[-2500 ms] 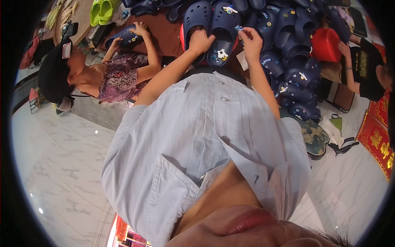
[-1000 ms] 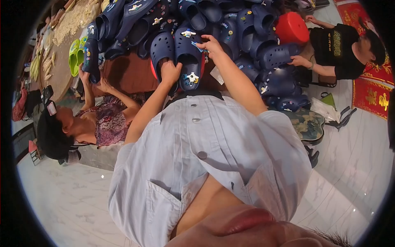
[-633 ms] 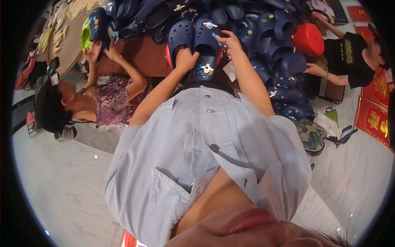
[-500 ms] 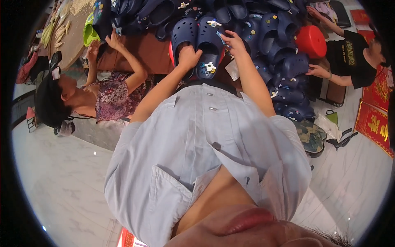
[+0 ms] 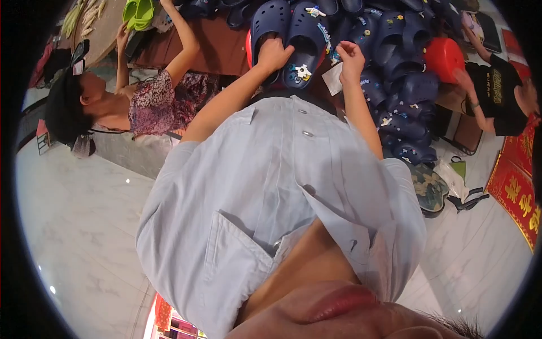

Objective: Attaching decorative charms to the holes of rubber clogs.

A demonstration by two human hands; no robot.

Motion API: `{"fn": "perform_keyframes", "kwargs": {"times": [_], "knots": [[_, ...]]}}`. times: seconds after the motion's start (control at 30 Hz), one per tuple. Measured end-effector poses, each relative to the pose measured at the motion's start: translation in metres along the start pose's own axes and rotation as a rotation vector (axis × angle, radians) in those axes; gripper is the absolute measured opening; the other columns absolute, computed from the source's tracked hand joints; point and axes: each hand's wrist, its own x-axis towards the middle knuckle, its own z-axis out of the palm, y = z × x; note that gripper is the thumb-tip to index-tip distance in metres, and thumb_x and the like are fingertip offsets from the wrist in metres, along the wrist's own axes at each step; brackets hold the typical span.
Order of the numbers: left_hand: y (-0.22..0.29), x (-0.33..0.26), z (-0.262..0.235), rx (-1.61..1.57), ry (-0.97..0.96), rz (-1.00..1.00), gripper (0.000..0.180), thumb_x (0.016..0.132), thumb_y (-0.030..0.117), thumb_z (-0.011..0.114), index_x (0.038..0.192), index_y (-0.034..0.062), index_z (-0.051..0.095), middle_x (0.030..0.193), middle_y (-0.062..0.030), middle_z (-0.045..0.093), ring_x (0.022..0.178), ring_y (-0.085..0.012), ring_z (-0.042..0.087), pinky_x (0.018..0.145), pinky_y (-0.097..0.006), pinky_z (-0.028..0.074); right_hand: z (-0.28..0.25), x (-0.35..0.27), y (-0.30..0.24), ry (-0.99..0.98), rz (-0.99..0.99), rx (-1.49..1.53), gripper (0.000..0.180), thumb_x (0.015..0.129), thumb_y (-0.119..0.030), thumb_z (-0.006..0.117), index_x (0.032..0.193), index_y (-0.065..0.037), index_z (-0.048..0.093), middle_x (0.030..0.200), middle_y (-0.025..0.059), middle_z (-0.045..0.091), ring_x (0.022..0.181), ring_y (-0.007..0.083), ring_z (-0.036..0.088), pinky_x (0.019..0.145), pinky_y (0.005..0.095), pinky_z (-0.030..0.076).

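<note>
A pair of navy clogs lies before me: the left clog (image 5: 272,20) and the right clog (image 5: 307,48), which carries white and blue charms on its upper and heel end. My left hand (image 5: 275,55) reaches into the left clog's opening, fingers closed, thumb along the rims where the two meet. Just right of the pair, my right hand (image 5: 351,56) is raised with its fingertips pinched together. Small blue-white bits show beside those fingertips; whether they are held is unclear. A small white packet (image 5: 333,78) sits below them.
Many navy clogs (image 5: 415,87) are piled beyond and to the right. A red stool (image 5: 444,59) stands among them. On the left, a person in a patterned top (image 5: 169,99) handles lime-green clogs (image 5: 138,14); a person in black (image 5: 497,90) is at right.
My right hand has drawn away from the right clog, its fingers now pinched. The left hand stays in the left clog. At left, the person's hands have shifted to the green clogs.
</note>
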Motion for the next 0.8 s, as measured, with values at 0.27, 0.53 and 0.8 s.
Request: {"fn": "perform_keyframes", "kwargs": {"times": [0.27,0.53,0.8], "knots": [[-0.003,0.0,0.002,0.034,0.009,0.009,0.049,0.077,0.036,0.057,0.068,-0.0117,0.059,0.077,-0.0332,0.059,0.076,-0.0459,0.059,0.073,-0.049,0.048,0.036,-0.06,-0.045,-0.405,-0.606,-0.624,0.012,0.071,-0.01,0.07,0.082,-0.007,0.065,0.085,0.0057,0.062,0.086,0.0229,0.057,0.081,0.0356,0.041],[0.001,-0.001,-0.006,-0.027,0.025,0.004,0.047,0.075,0.035,0.057,0.066,-0.0117,0.059,0.073,-0.033,0.058,0.074,-0.0463,0.059,0.071,-0.049,0.048,0.042,-0.071,-0.036,-0.675,-0.935,-1.283,0.026,0.07,-0.023,0.072,0.092,-0.013,0.062,0.089,0.0013,0.058,0.094,0.0194,0.053,0.086,0.0463,0.034],[-0.007,0.0,-0.004,-0.007,0.041,0.039,0.048,0.074,0.037,0.059,0.067,-0.0105,0.059,0.073,-0.0327,0.059,0.072,-0.0457,0.059,0.07,-0.049,0.048,0.045,-0.066,-0.04,-0.516,-0.805,-1.024,0.019,0.075,-0.015,0.066,0.094,-0.012,0.063,0.082,0.0031,0.063,0.089,0.0199,0.057,0.087,0.0419,0.035]]}}
